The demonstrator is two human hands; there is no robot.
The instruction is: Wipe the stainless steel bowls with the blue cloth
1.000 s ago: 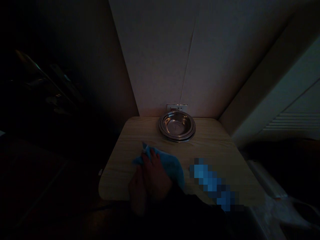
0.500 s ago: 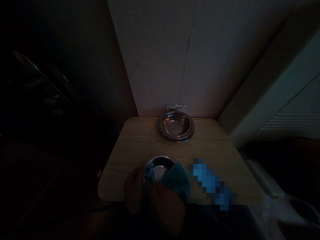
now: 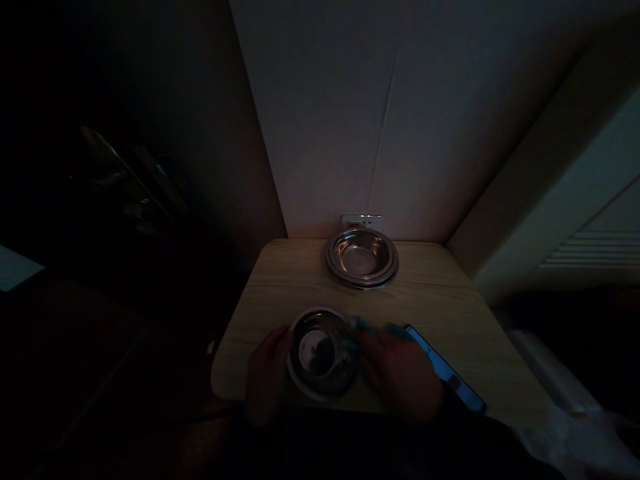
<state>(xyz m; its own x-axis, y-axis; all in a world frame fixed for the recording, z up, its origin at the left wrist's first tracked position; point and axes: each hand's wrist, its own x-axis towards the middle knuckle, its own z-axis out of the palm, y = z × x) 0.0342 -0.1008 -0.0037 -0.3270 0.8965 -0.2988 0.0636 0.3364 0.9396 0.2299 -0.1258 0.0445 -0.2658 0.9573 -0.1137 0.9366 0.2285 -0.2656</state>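
Note:
A shiny metal bowl (image 3: 316,341) sits near the front of the small wooden table, its inside facing up. My left hand (image 3: 269,375) is closed on the bowl's left rim, fingers behind and thumb toward the edge. Over at the right rim, my right hand (image 3: 400,373) holds a teal cloth (image 3: 363,327), which is bunched and smeared by motion. Part of the cloth touches or hangs just above the rim; I cannot tell which. Dim light hides much of the fingers.
Several nested metal dishes (image 3: 361,257) stand at the back of the table (image 3: 295,273), against the wall under a power socket (image 3: 350,219). A phone (image 3: 445,370) with a lit screen lies right of my right hand. Dark cabinet or door at left.
Both hands were together on the cloth at the bowl's near side. My right hand has moved right with the cloth, and my left hand now grips the rim.

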